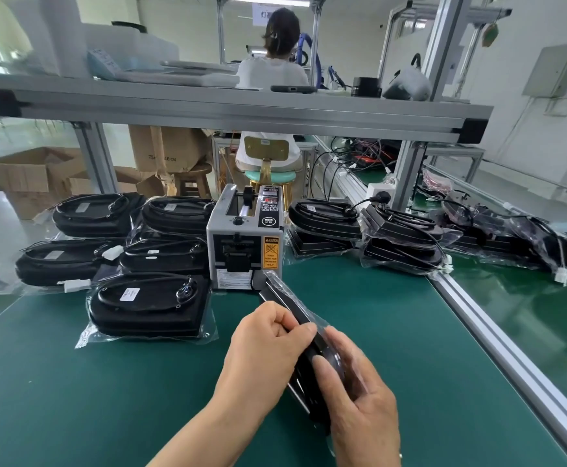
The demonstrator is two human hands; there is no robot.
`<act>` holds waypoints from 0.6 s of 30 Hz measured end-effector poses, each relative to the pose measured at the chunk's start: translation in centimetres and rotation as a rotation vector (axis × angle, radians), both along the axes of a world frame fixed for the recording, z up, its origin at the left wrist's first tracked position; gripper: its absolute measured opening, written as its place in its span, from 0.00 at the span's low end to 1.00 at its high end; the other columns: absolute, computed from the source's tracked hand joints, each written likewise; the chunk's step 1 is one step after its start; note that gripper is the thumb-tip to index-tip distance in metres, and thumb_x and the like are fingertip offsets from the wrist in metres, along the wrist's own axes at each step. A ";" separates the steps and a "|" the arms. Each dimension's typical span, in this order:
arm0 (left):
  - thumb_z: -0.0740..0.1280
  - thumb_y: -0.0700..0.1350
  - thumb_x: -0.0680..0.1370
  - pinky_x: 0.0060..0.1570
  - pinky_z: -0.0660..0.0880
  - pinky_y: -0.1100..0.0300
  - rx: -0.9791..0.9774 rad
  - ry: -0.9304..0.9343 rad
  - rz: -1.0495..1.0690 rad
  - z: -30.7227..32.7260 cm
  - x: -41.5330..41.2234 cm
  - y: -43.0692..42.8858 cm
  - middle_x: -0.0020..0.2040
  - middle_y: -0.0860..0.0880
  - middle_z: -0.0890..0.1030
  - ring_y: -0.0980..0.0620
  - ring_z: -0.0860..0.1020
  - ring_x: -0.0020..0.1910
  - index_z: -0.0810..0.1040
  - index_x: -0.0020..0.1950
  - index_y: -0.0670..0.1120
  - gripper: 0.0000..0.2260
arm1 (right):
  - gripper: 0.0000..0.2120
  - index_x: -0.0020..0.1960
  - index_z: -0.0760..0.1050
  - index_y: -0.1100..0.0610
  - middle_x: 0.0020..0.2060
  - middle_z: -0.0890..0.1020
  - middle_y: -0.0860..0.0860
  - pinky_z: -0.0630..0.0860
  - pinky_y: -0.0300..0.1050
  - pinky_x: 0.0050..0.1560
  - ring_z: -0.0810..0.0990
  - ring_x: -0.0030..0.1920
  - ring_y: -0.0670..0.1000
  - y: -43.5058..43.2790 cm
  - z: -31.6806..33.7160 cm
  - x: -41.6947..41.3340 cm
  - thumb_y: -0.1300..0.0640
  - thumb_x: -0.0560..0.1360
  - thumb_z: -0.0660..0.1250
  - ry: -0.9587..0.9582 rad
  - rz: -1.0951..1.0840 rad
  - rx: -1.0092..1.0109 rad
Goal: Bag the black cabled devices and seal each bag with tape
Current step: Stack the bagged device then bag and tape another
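Head camera looks forward and down over the green bench (73, 399). Close in here; far room seems blurred.

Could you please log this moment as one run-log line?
left hand: grips bagged device | right hand: holds it too | device: on edge, far end near tape dispenser | bagged stacks: flank dispenser

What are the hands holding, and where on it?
A bagged device, stood on edge. The left hand pinches its upper edge; the right hand grips its near end from the right.
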State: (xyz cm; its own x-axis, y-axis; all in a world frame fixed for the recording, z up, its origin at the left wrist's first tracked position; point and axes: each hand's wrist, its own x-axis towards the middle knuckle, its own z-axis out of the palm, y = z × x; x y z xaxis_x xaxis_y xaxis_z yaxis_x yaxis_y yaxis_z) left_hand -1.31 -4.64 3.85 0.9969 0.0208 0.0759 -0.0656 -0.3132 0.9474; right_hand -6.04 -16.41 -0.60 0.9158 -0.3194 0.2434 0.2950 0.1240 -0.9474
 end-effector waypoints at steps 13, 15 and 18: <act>0.71 0.45 0.78 0.24 0.68 0.67 -0.713 0.441 0.338 1.2 12.1 5.8 0.30 0.53 0.77 0.60 0.71 0.24 0.78 0.39 0.46 0.09 | 0.17 0.50 0.86 0.47 0.47 0.87 0.42 0.74 0.23 0.46 0.85 0.48 0.38 0.1 0.0 -0.2 0.68 0.71 0.74 0.032 -0.096 -0.075; 0.71 0.45 0.78 0.27 0.67 0.67 -0.726 0.471 0.345 1.2 13.3 5.7 0.28 0.53 0.77 0.61 0.71 0.22 0.78 0.40 0.45 0.08 | 0.18 0.51 0.85 0.49 0.46 0.87 0.41 0.74 0.22 0.45 0.84 0.46 0.37 0.1 0.2 -0.3 0.70 0.70 0.74 0.026 -0.110 -0.087; 0.70 0.45 0.79 0.30 0.64 0.67 -0.764 0.523 0.354 1.5 14.8 5.5 0.28 0.55 0.75 0.62 0.71 0.22 0.78 0.45 0.46 0.04 | 0.17 0.52 0.85 0.52 0.45 0.87 0.41 0.73 0.21 0.44 0.84 0.46 0.36 0.2 0.5 -0.5 0.70 0.70 0.74 0.018 -0.106 -0.081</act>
